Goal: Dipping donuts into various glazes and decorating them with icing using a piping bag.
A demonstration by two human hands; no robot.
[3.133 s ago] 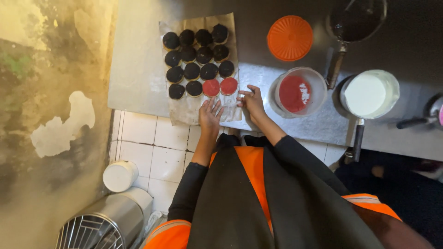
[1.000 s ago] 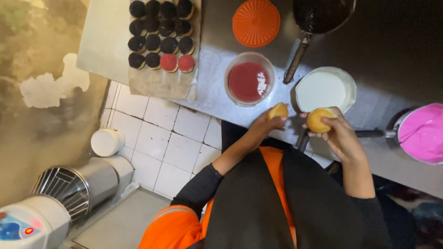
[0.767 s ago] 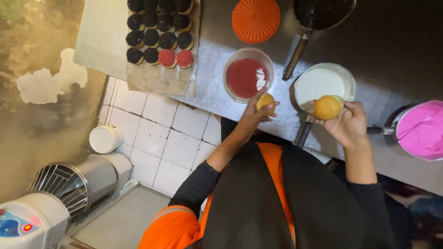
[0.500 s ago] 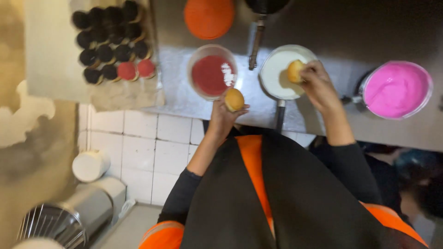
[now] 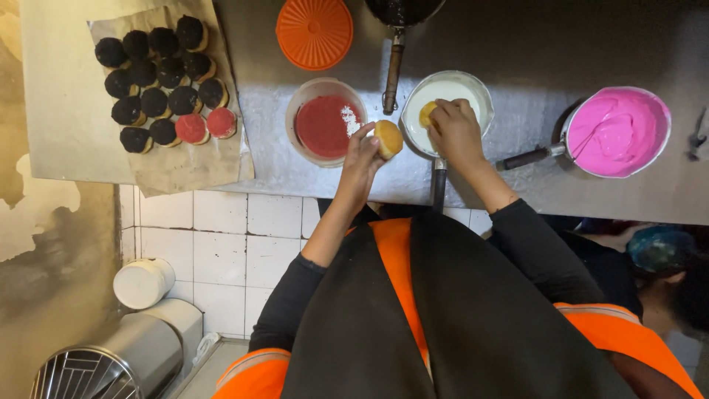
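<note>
White glaze could drip onto the table (image 5: 517, 59): my right hand (image 5: 456, 133) pinches, I think, a bun (image 5: 427, 114) over the pan (image 5: 446, 103); left hand (image 5: 363, 151) clamps another bun (image 5: 388, 138).

Grey metal counter (image 5: 561, 44), white tiled wall (image 5: 221, 244) beneath, stained beige floor (image 5: 52, 244)

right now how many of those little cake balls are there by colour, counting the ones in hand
dark coated balls: 14
red coated balls: 2
plain golden balls: 2
total: 18
</note>
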